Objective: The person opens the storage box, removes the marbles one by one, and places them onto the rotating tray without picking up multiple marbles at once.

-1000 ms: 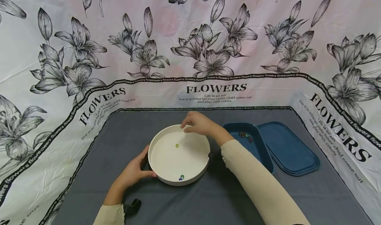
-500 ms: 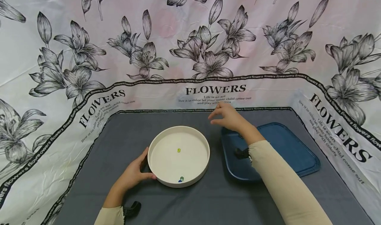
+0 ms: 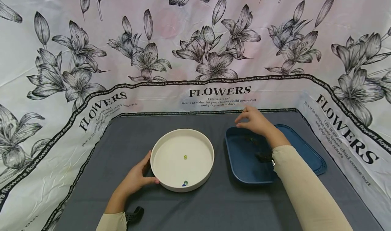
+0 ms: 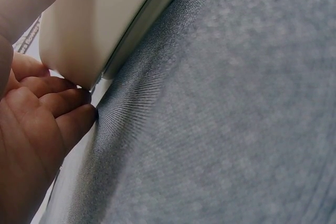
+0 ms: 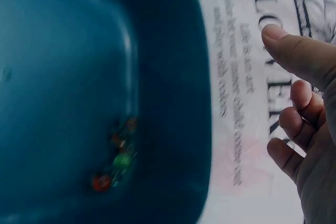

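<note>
A round cream tray (image 3: 198,166) lies on the grey cloth, with my left hand (image 3: 137,176) gripping its left side, thumb at the near edge and fingers around the outer wall. In the left wrist view the fingers (image 4: 73,100) curl against the tray's lower edge. Inside it sit a yellow marble (image 3: 185,157) and, by the near wall, a green marble (image 3: 185,182) and a blue marble (image 3: 184,185). My right hand (image 3: 255,122) hovers over the far end of the blue box (image 3: 244,170), fingers loosely bent around nothing. Several marbles, including a green marble (image 5: 122,161) and a red-brown marble (image 5: 101,182), cluster there.
Right of the box, partly behind the right arm, lies a flat blue lid (image 3: 308,156). A flower-printed cloth (image 3: 217,64) rises behind the grey tabletop (image 3: 183,210).
My right hand has moved from above the cream tray rightward to above the blue box. The yellow marble has rolled slightly nearer. My left hand keeps its hold on the tray.
</note>
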The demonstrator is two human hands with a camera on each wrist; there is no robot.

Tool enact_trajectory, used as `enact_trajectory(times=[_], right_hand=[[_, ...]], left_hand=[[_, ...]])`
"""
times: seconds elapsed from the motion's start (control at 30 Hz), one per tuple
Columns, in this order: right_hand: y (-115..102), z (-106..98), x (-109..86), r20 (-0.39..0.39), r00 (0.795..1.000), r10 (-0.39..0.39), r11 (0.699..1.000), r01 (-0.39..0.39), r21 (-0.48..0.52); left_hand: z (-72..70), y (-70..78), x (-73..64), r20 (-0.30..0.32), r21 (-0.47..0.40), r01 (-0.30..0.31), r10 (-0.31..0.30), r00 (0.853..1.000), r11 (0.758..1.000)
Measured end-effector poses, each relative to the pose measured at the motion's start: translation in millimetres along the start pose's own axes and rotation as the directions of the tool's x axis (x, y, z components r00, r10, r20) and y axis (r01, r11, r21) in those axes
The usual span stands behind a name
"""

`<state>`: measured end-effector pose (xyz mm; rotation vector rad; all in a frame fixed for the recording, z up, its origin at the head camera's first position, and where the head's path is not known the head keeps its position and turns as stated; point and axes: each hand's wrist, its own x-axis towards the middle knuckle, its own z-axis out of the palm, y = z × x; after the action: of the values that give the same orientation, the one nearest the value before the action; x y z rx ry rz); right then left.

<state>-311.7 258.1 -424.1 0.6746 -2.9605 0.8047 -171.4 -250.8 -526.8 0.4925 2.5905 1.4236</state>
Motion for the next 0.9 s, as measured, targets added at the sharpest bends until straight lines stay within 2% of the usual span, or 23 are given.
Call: enact_trajectory(times=[0.27,0.5,0.73,0.9], right_hand=[[23,2,-12.4,0.016,0.999,0.044,0.992,-0.042,-0.116],[43,10,-20.9,0.061,0.99,0.125,0.982,-0.114,-0.15],[53,17,-23.1,0.063,0.993,0.099,0.965,-0.08,-0.249],[57,25,-24.6,0.083,0.993,0.084,0.951,-0.055,-0.303]], left_hand=[[-0.9,-0.7,-0.6,0.001,0.011,0.012,-0.012,1.0,1.0],[-2.2,0.1,0.8,0.009,-0.002,0.008,-0.008,1.0,1.0],[-2.7,-0.1,1.8,0.007,-0.014,-0.013,0.013,1.0,1.0],[-1.8,0.1,-0.4,0.011,-0.024,0.013,-0.013,1.0,1.0]])
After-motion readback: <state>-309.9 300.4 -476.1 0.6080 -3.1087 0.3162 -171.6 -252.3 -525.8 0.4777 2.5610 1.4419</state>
